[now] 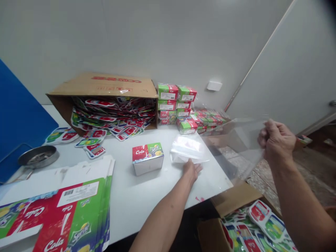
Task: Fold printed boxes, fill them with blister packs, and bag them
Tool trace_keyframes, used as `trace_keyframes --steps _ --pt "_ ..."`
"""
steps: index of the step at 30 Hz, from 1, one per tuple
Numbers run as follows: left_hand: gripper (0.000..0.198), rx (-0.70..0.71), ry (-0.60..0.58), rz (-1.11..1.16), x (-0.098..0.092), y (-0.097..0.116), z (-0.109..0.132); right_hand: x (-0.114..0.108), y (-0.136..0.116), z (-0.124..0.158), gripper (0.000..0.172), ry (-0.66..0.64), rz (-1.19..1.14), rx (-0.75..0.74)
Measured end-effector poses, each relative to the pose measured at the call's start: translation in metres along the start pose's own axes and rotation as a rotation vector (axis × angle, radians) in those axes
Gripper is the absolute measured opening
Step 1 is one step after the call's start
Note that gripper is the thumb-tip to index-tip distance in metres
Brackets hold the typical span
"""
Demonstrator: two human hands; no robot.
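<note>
My right hand (277,140) is raised above the table's right edge, closed on the edge of a clear plastic bag (236,140). The plastic hangs down towards the table, and a folded, glossy part of clear plastic (187,148) lies on the tabletop. My left hand (191,170) rests at that folded plastic's near edge; whether it pinches the plastic is hard to see. To its left stands a small red-and-green Cola and Sprite carton (147,158). I cannot tell whether the folded plastic belongs to the raised bag.
A cardboard box (102,84) lies on its side, full of die-cut labels, beside stacked cartons (173,105). Flat printed carton blanks (60,213) lie at lower left. Below right, an open box (231,199) holds more labels. A metal dish (38,156) and blue board (21,119) sit left.
</note>
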State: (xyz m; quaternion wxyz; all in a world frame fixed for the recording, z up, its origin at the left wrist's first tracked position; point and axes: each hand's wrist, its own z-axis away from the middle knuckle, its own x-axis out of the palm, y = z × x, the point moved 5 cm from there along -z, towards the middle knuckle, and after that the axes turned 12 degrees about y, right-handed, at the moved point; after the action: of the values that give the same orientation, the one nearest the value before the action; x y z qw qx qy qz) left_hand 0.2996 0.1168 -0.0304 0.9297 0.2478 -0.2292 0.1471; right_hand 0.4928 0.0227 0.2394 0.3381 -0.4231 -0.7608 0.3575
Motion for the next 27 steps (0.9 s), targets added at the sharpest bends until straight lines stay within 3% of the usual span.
trace_keyframes --steps 2,4,7,9,11,12,13,15,17,19,21,22,24,27 --pt "0.062 0.002 0.013 -0.053 0.008 0.003 0.000 0.004 -0.006 0.005 0.024 -0.026 0.011 0.001" --pt "0.075 -0.030 0.009 -0.138 0.000 0.003 0.009 0.014 -0.013 0.012 0.027 -0.092 0.017 -0.007" --pt "0.091 -0.073 -0.002 -0.309 -0.045 0.000 0.039 0.031 -0.021 0.026 0.029 -0.250 0.009 -0.022" --pt "0.083 0.116 0.017 -0.592 -0.083 0.009 0.070 0.041 -0.024 0.037 0.029 -0.358 0.004 -0.007" --pt "0.073 0.456 0.070 -0.702 -0.108 0.033 0.108 0.051 -0.025 0.049 0.030 -0.475 0.007 0.043" --pt "0.069 0.663 0.069 -0.657 -0.111 0.049 0.132 0.056 -0.026 0.057 0.031 -0.543 0.011 0.074" --pt "0.073 0.863 0.034 -0.616 -0.106 0.065 0.155 0.061 -0.028 0.064 0.032 -0.607 0.013 0.101" --pt "0.103 1.147 -0.038 -0.614 -0.082 0.091 0.195 0.073 -0.035 0.081 0.034 -0.724 0.007 0.140" --pt "0.115 1.225 -0.131 -0.637 -0.049 0.112 0.215 0.084 -0.043 0.097 0.036 -0.807 -0.006 0.163" --pt "0.093 1.249 -0.250 -0.666 -0.017 0.127 0.225 0.093 -0.052 0.109 0.037 -0.860 -0.003 0.166" --pt "0.046 1.275 -0.351 -0.700 0.002 0.136 0.229 0.097 -0.061 0.116 0.038 -0.879 0.013 0.135" --pt "0.036 1.280 -0.383 -0.706 0.006 0.138 0.230 0.098 -0.066 0.116 0.039 -0.873 0.021 0.102" --pt "0.040 1.280 -0.397 -0.689 0.004 0.142 0.232 0.096 -0.073 0.115 0.039 -0.851 0.033 0.055" --pt "0.040 1.317 -0.319 -0.627 -0.011 0.151 0.235 0.090 -0.078 0.113 0.036 -0.897 0.083 0.083"
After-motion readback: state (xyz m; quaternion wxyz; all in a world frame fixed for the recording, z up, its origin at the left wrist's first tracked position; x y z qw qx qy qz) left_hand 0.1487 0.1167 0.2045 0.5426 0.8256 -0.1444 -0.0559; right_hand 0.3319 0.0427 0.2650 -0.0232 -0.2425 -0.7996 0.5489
